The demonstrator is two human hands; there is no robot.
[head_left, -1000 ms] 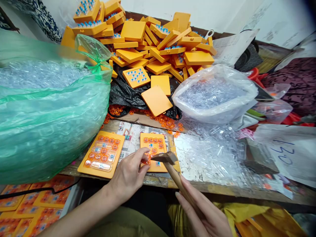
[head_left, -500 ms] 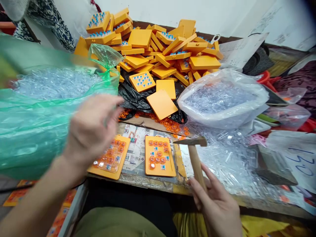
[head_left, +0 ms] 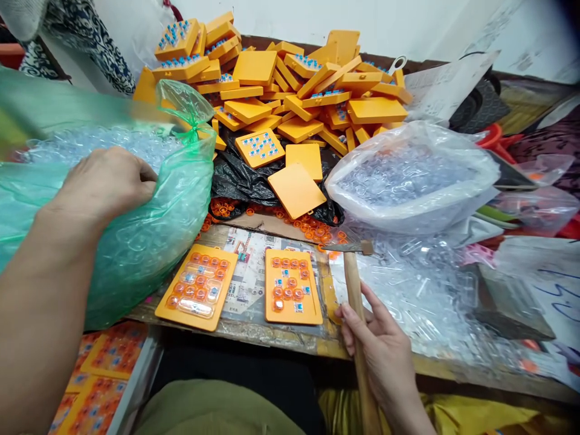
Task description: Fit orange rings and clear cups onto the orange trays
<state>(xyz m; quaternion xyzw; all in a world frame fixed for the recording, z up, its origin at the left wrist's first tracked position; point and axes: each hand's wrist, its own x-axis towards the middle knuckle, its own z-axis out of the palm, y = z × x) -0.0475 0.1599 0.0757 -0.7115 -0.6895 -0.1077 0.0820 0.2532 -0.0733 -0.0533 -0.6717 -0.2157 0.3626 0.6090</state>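
My left hand is at the rim of a green plastic bag filled with small clear plastic pieces. Its fingers curl inward and the fingertips are hidden, so what they grip cannot be made out. In my right hand is a hammer, held by its wooden handle with the metal head up. Between the hands lie two yellow-orange panels. The left panel carries orange rings, blue switches and clear caps. On the right panel sit orange rings and several bare blue switches.
Yellow panels are heaped at the back against the wall. A white bag of clear pieces stands at right, above loose clear parts. Loose orange rings lie mid-table. Below left, a drawer-like container holds fitted panels.
My left hand has moved left from above the left panel to the green bag, uncovering that panel. My right hand and the hammer have shifted slightly left.
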